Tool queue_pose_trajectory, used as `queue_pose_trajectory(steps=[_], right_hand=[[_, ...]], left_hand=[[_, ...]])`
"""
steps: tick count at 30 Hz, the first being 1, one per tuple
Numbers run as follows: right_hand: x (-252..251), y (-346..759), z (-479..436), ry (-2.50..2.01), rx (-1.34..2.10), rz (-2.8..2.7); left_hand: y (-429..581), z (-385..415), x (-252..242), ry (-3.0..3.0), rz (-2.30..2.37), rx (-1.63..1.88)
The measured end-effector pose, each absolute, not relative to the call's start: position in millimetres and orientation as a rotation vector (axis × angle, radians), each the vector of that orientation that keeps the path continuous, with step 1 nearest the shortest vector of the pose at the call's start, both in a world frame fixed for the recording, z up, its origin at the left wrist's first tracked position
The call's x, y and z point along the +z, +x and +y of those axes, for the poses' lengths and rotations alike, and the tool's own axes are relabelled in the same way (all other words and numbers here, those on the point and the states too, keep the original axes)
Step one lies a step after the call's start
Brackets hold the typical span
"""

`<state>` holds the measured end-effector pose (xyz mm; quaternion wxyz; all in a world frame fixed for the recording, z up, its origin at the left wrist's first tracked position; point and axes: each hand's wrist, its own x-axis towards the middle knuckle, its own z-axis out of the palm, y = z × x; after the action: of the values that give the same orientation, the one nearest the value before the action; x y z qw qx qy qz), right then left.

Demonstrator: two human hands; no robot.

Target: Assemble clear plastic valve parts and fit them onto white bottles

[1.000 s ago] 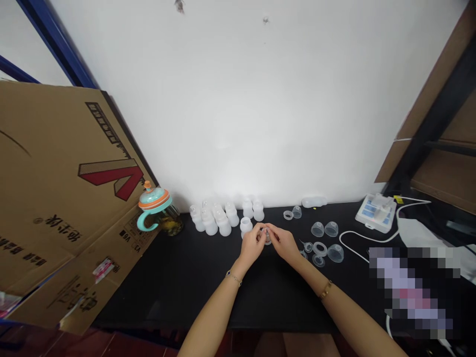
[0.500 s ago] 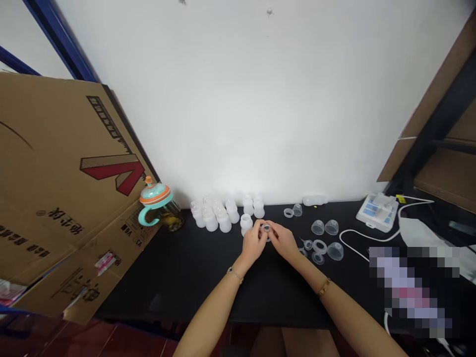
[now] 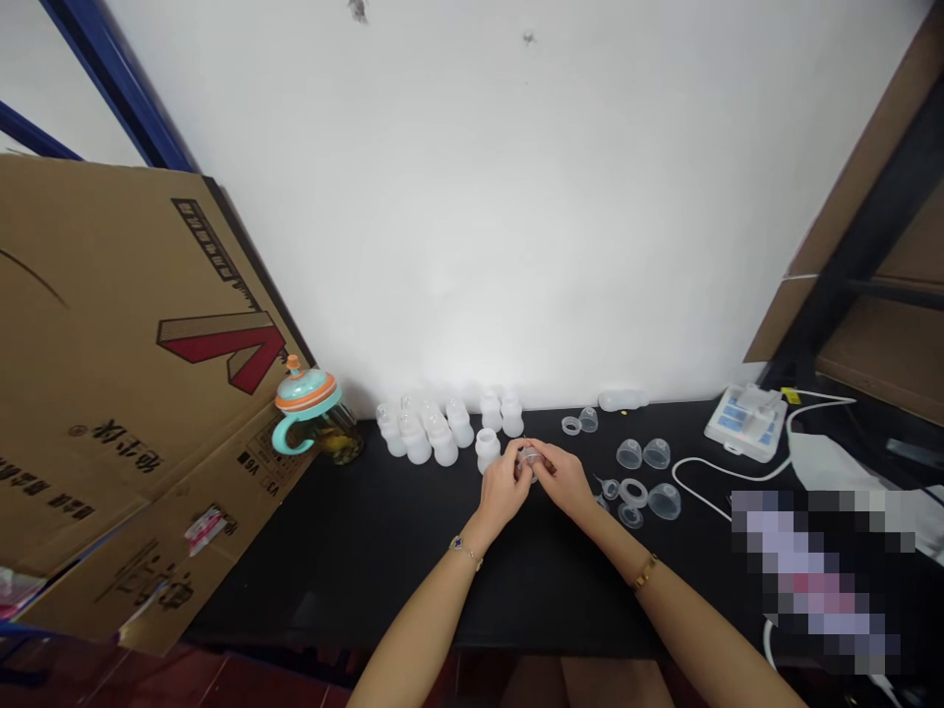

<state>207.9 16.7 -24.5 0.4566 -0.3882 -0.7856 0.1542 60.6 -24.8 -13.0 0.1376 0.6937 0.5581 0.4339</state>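
Observation:
Over the black table, my left hand (image 3: pixel 502 482) and my right hand (image 3: pixel 559 476) meet, fingers closed round a clear bottle ring (image 3: pixel 529 457). The fingers partly cover it, so whether a nipple sits inside it I cannot tell. Just left of my left hand stands an uncapped white baby bottle (image 3: pixel 488 450). Right of my right hand lie a clear silicone nipple (image 3: pixel 610 489), another clear ring (image 3: pixel 633 492), a flat clear disc (image 3: pixel 630 516) and a clear dome cap (image 3: pixel 665 501). Two more dome caps (image 3: pixel 643 453) stand behind these.
Several capped white bottles (image 3: pixel 417 444) stand along the wall. A teal-lidded jug (image 3: pixel 314 418) is beside a large cardboard box (image 3: pixel 110 393) at the left. A loose ring and cap (image 3: pixel 588 420) lie at the back. Farther right are a white case (image 3: pixel 746 423) and a white cable (image 3: pixel 700 459).
The ring has turned between my fingers: its round opening faced up more before, and now it shows more from the side. The hands have stayed in nearly the same place.

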Motion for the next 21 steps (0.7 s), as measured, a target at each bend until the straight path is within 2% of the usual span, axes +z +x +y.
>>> queue_pose_trajectory(steps=[21], right_hand=[[-31.8, 212.5, 26.8, -0.921, 0.456, -1.95]], left_hand=[[63.8, -21.8, -14.5, 1.886, 1.571, 1.281]])
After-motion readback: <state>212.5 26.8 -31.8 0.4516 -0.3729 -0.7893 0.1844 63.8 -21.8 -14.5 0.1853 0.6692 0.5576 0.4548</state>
